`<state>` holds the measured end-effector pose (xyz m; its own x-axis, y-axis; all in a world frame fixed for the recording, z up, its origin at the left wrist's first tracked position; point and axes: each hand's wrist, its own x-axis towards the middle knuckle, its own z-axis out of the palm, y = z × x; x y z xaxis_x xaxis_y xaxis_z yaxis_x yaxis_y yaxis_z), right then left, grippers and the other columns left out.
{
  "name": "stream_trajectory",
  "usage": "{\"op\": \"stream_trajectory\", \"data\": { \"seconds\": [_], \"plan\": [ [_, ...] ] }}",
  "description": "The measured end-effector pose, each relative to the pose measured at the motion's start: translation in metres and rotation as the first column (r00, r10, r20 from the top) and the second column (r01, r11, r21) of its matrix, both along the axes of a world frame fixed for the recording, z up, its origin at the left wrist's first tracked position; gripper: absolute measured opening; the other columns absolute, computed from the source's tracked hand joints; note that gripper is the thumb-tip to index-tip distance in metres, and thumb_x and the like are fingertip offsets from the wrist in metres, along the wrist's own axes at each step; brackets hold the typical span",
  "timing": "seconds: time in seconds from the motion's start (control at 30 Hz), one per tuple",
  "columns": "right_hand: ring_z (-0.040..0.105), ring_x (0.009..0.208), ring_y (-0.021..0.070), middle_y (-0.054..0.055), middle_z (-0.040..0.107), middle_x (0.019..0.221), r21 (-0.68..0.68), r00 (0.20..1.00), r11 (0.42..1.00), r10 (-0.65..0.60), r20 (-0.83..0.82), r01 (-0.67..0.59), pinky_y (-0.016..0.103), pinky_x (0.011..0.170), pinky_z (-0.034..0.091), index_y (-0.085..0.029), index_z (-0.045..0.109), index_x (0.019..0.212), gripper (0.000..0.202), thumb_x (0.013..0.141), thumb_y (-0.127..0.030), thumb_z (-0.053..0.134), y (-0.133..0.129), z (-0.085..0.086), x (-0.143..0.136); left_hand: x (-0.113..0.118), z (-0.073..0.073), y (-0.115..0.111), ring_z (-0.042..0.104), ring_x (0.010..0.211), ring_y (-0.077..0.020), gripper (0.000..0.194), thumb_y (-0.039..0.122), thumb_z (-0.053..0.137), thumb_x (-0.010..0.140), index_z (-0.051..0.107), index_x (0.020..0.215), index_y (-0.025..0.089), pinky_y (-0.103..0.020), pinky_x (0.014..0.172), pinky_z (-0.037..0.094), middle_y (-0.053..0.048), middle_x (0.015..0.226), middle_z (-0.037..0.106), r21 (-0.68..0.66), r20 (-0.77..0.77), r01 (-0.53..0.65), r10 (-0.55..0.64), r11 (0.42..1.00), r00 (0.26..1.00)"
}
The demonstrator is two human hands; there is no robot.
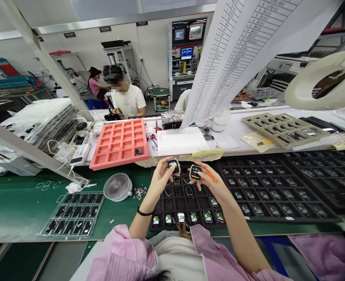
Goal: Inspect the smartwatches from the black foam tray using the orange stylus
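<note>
My left hand (162, 174) is closed around a smartwatch (174, 165) whose lit screen shows white and green, with the thumb on its face. In my right hand (209, 179) is a second smartwatch (195, 172), its dark screen lit with an orange and green strip. An orange stick-like tool (211, 175), its kind unclear, also lies in that hand. Both hands are above a black compartment tray (186, 203). Several watches with lit screens fill its nearest row, and darker watch bodies sit farther back in it.
More black trays of watches (266, 191) lie to the right. At left are a small round fan (117, 187) and a clear plastic tray (73, 214). A pink tray (120, 142), paper sheets (184, 141) and a beige tray (285, 130) occupy the shelf. A person (128, 95) sits across.
</note>
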<state>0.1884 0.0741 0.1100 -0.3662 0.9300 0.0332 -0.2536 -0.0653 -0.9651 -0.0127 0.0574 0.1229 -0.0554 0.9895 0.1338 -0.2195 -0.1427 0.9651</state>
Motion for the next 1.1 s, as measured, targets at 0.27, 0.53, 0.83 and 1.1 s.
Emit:
{"op": "stream_trajectory", "data": {
  "seconds": [0.27,0.53,0.83,1.1],
  "plan": [
    [0.068,0.077,0.0215,0.009,0.059,0.111,0.115,0.996,0.992,0.042,0.082,-0.051,0.029,0.050,0.049,-0.028,0.051,0.130,0.044,0.087,-0.034,0.061,0.020,0.027,-0.006,-0.005,0.026,0.006,0.066,0.073,-0.0131,0.042,0.044,0.059,0.086,0.053,0.120,0.019,-0.018,0.051,0.046,-0.008,0.101,0.062,0.095,-0.048,-0.028,0.033,0.995,0.998],
    [0.069,0.082,0.0219,0.008,0.057,0.116,0.183,0.993,0.978,0.087,0.081,-0.101,0.027,0.050,0.051,-0.032,0.049,0.131,0.050,0.084,-0.033,0.066,0.023,0.031,-0.020,-0.005,0.030,0.003,0.064,0.073,-0.0128,0.040,0.040,0.059,0.086,0.051,0.120,0.019,-0.019,0.051,0.045,-0.009,0.106,0.061,0.094,-0.059,-0.052,0.058,0.994,0.997],
    [0.068,0.079,0.0206,0.010,0.058,0.124,0.200,0.993,0.974,0.094,0.066,-0.106,0.028,0.049,0.051,-0.031,0.049,0.131,0.047,0.086,-0.037,0.062,0.020,0.028,-0.022,-0.003,0.025,0.005,0.061,0.071,-0.0104,0.039,0.039,0.063,0.084,0.052,0.116,0.019,-0.017,0.049,0.043,-0.008,0.105,0.060,0.118,-0.053,-0.072,0.079,0.990,0.995],
    [0.065,0.063,0.0158,0.007,0.066,0.103,0.184,0.998,0.983,-0.015,0.067,0.002,0.025,0.042,0.045,-0.026,0.055,0.124,0.044,0.083,-0.038,0.065,0.021,0.026,-0.025,-0.003,0.024,0.004,0.062,0.068,-0.0110,0.036,0.044,0.055,0.088,0.057,0.113,0.019,-0.018,0.050,0.046,-0.007,0.100,0.062,0.094,-0.079,-0.072,0.080,0.993,0.994]
  ]
}}
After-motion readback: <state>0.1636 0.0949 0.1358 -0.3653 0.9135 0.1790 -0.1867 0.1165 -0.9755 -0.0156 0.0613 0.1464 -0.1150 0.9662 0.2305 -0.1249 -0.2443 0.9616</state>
